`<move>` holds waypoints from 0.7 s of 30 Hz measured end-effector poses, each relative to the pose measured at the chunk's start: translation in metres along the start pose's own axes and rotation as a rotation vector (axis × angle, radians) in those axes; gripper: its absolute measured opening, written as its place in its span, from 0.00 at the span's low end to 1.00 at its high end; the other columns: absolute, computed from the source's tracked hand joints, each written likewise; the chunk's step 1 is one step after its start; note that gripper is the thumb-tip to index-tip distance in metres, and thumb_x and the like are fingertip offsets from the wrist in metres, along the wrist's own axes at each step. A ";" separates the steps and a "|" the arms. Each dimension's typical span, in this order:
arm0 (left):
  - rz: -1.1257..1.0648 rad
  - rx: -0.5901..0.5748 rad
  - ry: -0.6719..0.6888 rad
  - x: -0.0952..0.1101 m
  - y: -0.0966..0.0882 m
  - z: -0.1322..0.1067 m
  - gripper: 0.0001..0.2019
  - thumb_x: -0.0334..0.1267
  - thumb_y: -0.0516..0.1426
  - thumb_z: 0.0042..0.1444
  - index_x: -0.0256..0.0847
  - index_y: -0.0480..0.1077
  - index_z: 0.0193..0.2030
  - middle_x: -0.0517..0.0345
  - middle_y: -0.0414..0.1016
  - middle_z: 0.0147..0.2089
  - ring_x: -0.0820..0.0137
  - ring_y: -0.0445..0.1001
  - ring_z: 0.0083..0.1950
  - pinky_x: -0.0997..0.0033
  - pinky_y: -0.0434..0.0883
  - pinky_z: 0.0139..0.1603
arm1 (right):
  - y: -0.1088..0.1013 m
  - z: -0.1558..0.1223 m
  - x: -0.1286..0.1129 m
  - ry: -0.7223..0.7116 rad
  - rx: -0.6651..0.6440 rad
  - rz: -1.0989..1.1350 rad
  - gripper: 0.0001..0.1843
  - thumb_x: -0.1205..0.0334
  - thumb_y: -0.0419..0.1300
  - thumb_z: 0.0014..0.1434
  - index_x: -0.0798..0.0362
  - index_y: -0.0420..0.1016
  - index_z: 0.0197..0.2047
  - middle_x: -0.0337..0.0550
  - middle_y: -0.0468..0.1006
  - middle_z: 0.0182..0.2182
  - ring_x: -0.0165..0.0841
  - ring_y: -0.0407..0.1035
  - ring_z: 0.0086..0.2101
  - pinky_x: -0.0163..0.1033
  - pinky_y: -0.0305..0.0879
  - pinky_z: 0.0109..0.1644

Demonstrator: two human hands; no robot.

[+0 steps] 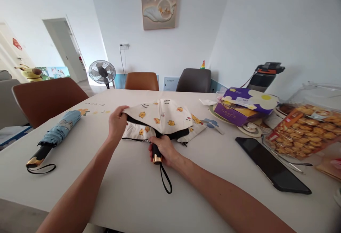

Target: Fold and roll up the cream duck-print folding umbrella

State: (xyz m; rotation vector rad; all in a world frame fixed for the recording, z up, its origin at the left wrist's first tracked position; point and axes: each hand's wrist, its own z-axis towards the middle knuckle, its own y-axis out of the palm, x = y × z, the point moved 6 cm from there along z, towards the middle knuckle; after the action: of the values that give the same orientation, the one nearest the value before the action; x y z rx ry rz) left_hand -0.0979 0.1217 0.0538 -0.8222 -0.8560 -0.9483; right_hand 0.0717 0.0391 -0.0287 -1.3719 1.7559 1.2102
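A cream umbrella (170, 114) with yellow duck prints and a black lining lies loosely folded on the table, its panels fanned out. Its black handle has a gold end and a wrist strap, pointing toward me. My right hand (163, 149) is wrapped round this handle. My left hand (117, 121) pinches the left edge of the canopy fabric, lifting it slightly so the black underside shows. Off to the left lies a second umbrella (60, 130), light blue and rolled up, with a black and gold handle.
On the right of the white table (128, 197) lie a black phone (271, 163), glasses (286, 162), purple boxes (239, 106) and a clear container of cookies (306, 130). A dark bottle (263, 78) stands behind them. Chairs (141, 81) and a fan (102, 72) are beyond the table.
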 end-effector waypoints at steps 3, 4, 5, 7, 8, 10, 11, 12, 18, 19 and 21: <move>0.214 -0.116 0.109 0.002 0.013 -0.005 0.15 0.30 0.51 0.45 0.46 0.76 0.36 0.58 0.75 0.38 0.66 0.71 0.38 0.69 0.68 0.37 | -0.001 0.000 0.000 0.006 0.009 0.013 0.06 0.66 0.57 0.56 0.55 0.62 0.29 0.39 0.71 0.17 0.31 0.65 0.14 0.37 0.65 0.13; 0.229 -0.078 0.131 0.002 0.011 -0.006 0.16 0.29 0.51 0.45 0.47 0.76 0.36 0.58 0.75 0.41 0.64 0.71 0.42 0.68 0.69 0.40 | -0.001 0.000 -0.001 0.002 0.009 0.017 0.06 0.66 0.57 0.56 0.55 0.63 0.29 0.39 0.71 0.18 0.30 0.65 0.14 0.37 0.65 0.13; 0.201 -0.024 0.118 0.001 0.008 -0.005 0.16 0.29 0.50 0.44 0.47 0.76 0.36 0.57 0.75 0.42 0.64 0.71 0.43 0.67 0.69 0.41 | -0.001 0.000 -0.001 -0.004 0.007 0.020 0.06 0.66 0.57 0.56 0.55 0.63 0.29 0.39 0.71 0.18 0.31 0.65 0.14 0.37 0.65 0.13; 0.055 0.039 -0.011 -0.008 0.001 -0.002 0.19 0.28 0.50 0.41 0.45 0.75 0.38 0.56 0.75 0.39 0.65 0.71 0.40 0.68 0.70 0.37 | -0.002 0.001 0.000 -0.012 0.002 0.022 0.06 0.66 0.57 0.55 0.55 0.63 0.29 0.39 0.71 0.18 0.31 0.65 0.14 0.38 0.65 0.13; -0.033 0.039 -0.099 -0.014 0.000 0.001 0.20 0.28 0.49 0.39 0.44 0.75 0.38 0.56 0.74 0.37 0.66 0.71 0.37 0.69 0.71 0.34 | -0.002 0.001 0.000 -0.017 -0.004 0.021 0.06 0.66 0.57 0.55 0.56 0.63 0.28 0.40 0.71 0.18 0.31 0.65 0.14 0.38 0.65 0.13; -0.201 -0.003 -0.265 -0.025 0.001 0.004 0.22 0.27 0.49 0.35 0.42 0.75 0.38 0.56 0.72 0.33 0.69 0.70 0.31 0.71 0.70 0.29 | -0.002 0.003 0.002 -0.016 -0.018 0.009 0.08 0.65 0.57 0.55 0.56 0.64 0.27 0.42 0.72 0.18 0.32 0.66 0.14 0.37 0.65 0.13; -0.280 -0.021 -0.331 -0.028 0.002 0.005 0.22 0.27 0.48 0.34 0.40 0.75 0.37 0.57 0.72 0.31 0.70 0.70 0.30 0.72 0.70 0.28 | -0.003 0.004 0.003 -0.008 -0.021 0.001 0.09 0.63 0.58 0.55 0.57 0.65 0.26 0.43 0.72 0.18 0.32 0.67 0.15 0.36 0.65 0.14; -0.357 -0.024 -0.387 -0.032 0.002 0.005 0.23 0.27 0.48 0.32 0.39 0.74 0.37 0.57 0.71 0.30 0.71 0.70 0.29 0.72 0.70 0.28 | -0.004 0.005 0.005 -0.001 -0.022 -0.005 0.10 0.62 0.58 0.56 0.58 0.66 0.26 0.45 0.73 0.19 0.33 0.68 0.16 0.35 0.64 0.14; -0.191 0.020 -0.287 -0.028 -0.004 0.010 0.23 0.27 0.47 0.30 0.38 0.76 0.35 0.54 0.73 0.36 0.77 0.64 0.23 0.77 0.64 0.20 | -0.007 0.008 0.003 -0.050 -0.027 0.065 0.08 0.63 0.60 0.53 0.58 0.68 0.27 0.44 0.75 0.24 0.29 0.66 0.16 0.36 0.67 0.16; -0.116 0.014 -0.256 -0.027 -0.004 0.010 0.24 0.27 0.47 0.30 0.39 0.76 0.34 0.54 0.74 0.38 0.78 0.62 0.21 0.76 0.64 0.20 | -0.007 0.007 0.002 -0.055 -0.029 0.074 0.08 0.63 0.60 0.53 0.58 0.68 0.26 0.43 0.75 0.22 0.28 0.64 0.15 0.36 0.66 0.15; -0.039 0.012 -0.253 -0.031 -0.003 0.009 0.24 0.28 0.46 0.30 0.39 0.77 0.33 0.53 0.73 0.37 0.78 0.61 0.20 0.74 0.65 0.21 | -0.007 0.005 0.000 -0.054 -0.031 0.081 0.09 0.63 0.59 0.53 0.57 0.67 0.24 0.41 0.72 0.19 0.27 0.62 0.14 0.34 0.64 0.14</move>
State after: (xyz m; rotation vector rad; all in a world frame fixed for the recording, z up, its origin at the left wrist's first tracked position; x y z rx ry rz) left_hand -0.1126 0.1390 0.0307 -0.9309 -1.0980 -0.8836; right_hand 0.0778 0.0437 -0.0327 -1.2841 1.7766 1.3112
